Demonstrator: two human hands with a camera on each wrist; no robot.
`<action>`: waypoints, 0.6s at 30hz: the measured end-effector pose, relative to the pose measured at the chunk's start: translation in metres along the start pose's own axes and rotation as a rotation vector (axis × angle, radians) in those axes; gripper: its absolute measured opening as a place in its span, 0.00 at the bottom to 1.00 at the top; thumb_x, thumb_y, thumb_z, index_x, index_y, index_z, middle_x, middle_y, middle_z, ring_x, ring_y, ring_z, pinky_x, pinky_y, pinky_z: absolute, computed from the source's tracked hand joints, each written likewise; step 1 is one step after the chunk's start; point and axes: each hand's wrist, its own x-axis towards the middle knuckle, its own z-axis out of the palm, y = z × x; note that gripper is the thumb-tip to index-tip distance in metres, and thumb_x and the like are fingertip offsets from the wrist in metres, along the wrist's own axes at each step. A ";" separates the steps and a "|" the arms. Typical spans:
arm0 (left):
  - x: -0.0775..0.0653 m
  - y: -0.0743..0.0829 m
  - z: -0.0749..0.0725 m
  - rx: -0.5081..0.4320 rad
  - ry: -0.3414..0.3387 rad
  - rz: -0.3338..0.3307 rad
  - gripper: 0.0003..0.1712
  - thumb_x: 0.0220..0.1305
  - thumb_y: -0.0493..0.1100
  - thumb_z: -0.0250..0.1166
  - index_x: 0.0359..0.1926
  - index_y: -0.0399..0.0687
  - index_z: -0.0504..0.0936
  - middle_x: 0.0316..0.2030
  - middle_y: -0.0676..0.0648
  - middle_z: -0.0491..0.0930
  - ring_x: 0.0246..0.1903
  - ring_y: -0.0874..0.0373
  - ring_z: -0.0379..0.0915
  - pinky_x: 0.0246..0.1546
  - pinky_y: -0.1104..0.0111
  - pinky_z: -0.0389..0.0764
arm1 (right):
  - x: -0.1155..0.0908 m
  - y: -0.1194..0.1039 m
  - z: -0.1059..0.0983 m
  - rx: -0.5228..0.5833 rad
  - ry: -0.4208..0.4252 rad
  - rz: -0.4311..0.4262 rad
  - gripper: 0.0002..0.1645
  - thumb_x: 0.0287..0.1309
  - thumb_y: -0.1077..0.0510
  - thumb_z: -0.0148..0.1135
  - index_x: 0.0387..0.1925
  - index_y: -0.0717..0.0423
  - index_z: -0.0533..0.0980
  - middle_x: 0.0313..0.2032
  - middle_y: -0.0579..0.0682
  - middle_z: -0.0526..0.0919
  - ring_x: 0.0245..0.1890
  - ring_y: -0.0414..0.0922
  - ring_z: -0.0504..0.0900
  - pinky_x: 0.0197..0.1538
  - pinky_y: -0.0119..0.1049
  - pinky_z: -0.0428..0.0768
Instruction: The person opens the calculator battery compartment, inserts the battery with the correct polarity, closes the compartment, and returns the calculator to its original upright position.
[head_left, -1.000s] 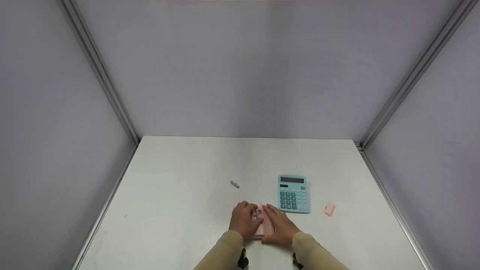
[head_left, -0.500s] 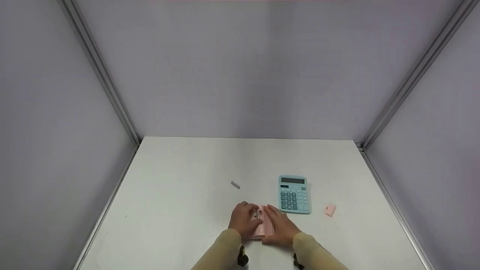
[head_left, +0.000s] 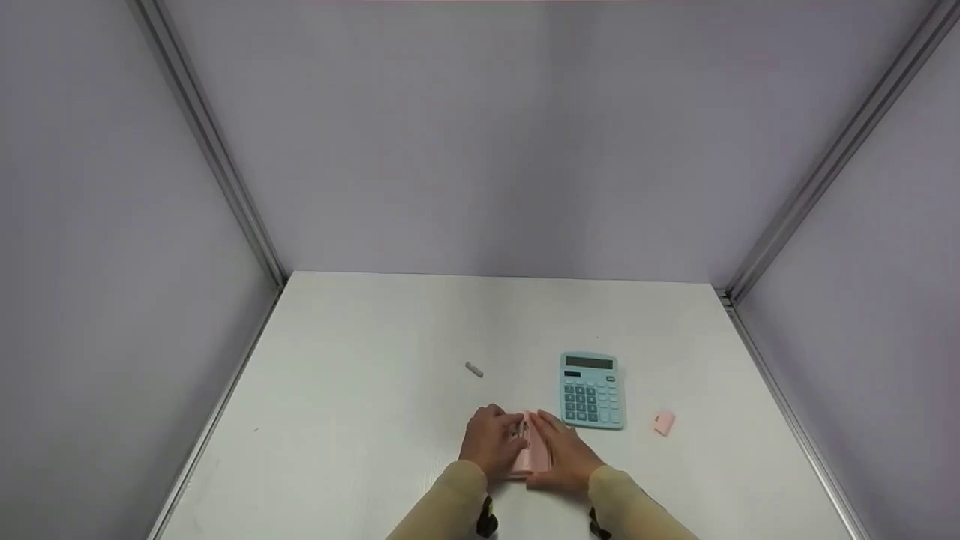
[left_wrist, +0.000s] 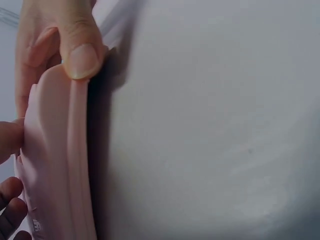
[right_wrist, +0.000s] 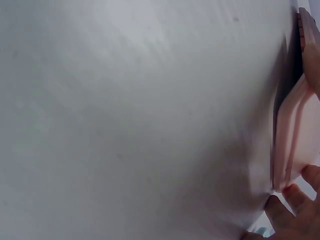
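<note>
A pink device (head_left: 537, 454), calculator-like in shape, lies on the white table between both hands, dark marks showing in an opening on its upper face. My left hand (head_left: 488, 442) curls over that opening, thumb and forefinger about a small grey battery that they mostly cover. My right hand (head_left: 568, 459) grips the device along its right side, thumb at the near edge and fingers towards the far end. In the left wrist view, the right thumb (left_wrist: 82, 60) presses the corner of the pink casing. Right fingertips (right_wrist: 295, 205) touch its edge in the right wrist view.
A light-blue calculator (head_left: 591, 390) lies face up just beyond the right hand. Farther right is a small pink cover piece (head_left: 664, 422). A loose grey battery (head_left: 474, 369) lies beyond the left hand. Grey panels (head_left: 495, 135) enclose the table's back and sides.
The whole head view has shifted slightly. My left forefinger and thumb have moved a little over the opening, hiding more of the battery. The right hand keeps its hold on the pink device.
</note>
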 end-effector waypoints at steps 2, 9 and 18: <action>0.000 0.000 0.001 0.040 0.014 0.018 0.23 0.52 0.56 0.72 0.51 0.59 0.85 0.39 0.53 0.77 0.39 0.57 0.71 0.41 0.62 0.77 | 0.000 0.000 0.000 0.007 0.001 0.006 0.72 0.32 0.25 0.71 0.76 0.41 0.47 0.74 0.49 0.48 0.72 0.57 0.51 0.67 0.60 0.58; -0.001 0.000 0.002 0.080 0.030 0.038 0.21 0.54 0.56 0.70 0.50 0.61 0.84 0.39 0.51 0.76 0.38 0.56 0.71 0.39 0.61 0.77 | -0.001 0.000 0.000 0.011 0.004 0.010 0.72 0.32 0.26 0.73 0.76 0.41 0.48 0.74 0.49 0.49 0.72 0.56 0.51 0.68 0.59 0.59; -0.003 0.000 -0.001 0.113 0.078 0.100 0.18 0.53 0.53 0.70 0.45 0.56 0.84 0.35 0.50 0.75 0.34 0.55 0.69 0.34 0.60 0.75 | -0.001 0.000 0.002 0.036 0.017 -0.013 0.71 0.33 0.27 0.73 0.75 0.44 0.49 0.74 0.50 0.49 0.72 0.57 0.51 0.67 0.59 0.60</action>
